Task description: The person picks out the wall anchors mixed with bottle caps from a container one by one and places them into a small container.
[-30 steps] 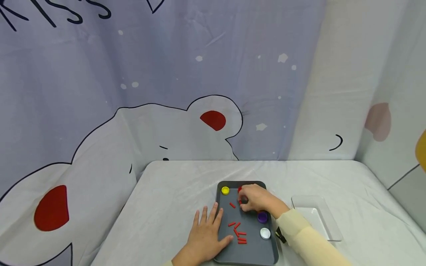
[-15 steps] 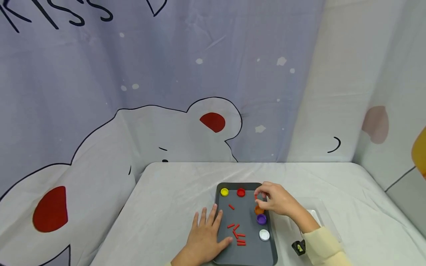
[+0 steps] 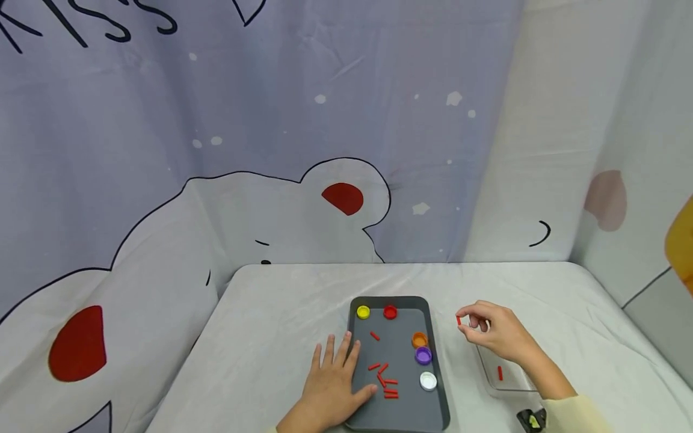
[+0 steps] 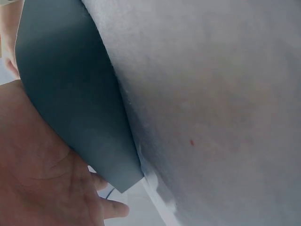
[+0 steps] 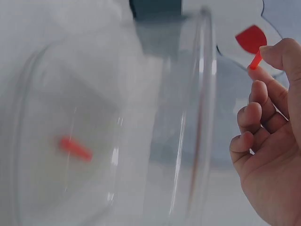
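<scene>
My right hand (image 3: 497,331) pinches a small red stick (image 5: 256,60) between thumb and index finger, in the air beside the far part of a clear plastic container (image 3: 511,385). Another red stick (image 3: 500,373) lies inside that container. Fingers spread, my left hand (image 3: 332,385) rests on the left edge of a dark grey tray (image 3: 406,415); the left wrist view shows its palm against the tray's side. On the tray several red sticks (image 3: 383,368) lie loosely near the middle, and one single stick (image 3: 375,336) lies farther back.
Round caps stand along the tray: yellow (image 3: 363,312) and red (image 3: 390,311) at the back, orange (image 3: 419,340), purple (image 3: 423,355) and white (image 3: 428,380) down the right side. A white cloth (image 3: 260,337) covers the table; a printed curtain hangs behind.
My right hand has picked up a red stick near the red cap and carried it rightward, off the tray to the clear container. The left hand has stayed in place.
</scene>
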{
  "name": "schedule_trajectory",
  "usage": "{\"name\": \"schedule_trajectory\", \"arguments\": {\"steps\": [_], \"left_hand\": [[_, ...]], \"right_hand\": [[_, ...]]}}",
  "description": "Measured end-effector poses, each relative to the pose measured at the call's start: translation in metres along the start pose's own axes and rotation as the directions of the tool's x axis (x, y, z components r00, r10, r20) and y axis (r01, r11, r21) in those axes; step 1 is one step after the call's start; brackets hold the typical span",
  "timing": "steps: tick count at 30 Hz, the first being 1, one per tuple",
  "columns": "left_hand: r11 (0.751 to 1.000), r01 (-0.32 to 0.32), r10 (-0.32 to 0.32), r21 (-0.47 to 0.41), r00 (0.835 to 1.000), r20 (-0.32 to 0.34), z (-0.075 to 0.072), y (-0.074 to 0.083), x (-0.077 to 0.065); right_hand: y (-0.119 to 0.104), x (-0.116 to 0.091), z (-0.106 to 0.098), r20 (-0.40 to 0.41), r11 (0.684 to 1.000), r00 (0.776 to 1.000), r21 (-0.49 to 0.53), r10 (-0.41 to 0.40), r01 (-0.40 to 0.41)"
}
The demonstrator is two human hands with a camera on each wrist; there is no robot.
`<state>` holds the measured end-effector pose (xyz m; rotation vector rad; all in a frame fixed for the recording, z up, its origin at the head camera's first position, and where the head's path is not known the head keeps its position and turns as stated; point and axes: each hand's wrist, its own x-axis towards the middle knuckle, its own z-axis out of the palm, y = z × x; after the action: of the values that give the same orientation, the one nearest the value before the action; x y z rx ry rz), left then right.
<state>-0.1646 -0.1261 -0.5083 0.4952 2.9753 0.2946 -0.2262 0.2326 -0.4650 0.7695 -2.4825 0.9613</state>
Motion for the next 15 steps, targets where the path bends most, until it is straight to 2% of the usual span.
{"name": "schedule_trajectory", "arguments": {"steps": [5, 15], "left_hand": [[1.000, 0.006, -0.006, 0.012, 1.000, -0.006, 0.002, 0.000, 0.000], [1.000, -0.011, 0.011, -0.013, 1.000, -0.019, 0.006, -0.003, 0.002]], "right_hand": [[0.009, -0.017, -0.017, -0.041, 0.999, 0.999, -0.021, 0.030, -0.031], [0.027, -0.048, -0.039, -0.085, 0.988, 0.985, -0.038, 0.149, -0.152]]}}
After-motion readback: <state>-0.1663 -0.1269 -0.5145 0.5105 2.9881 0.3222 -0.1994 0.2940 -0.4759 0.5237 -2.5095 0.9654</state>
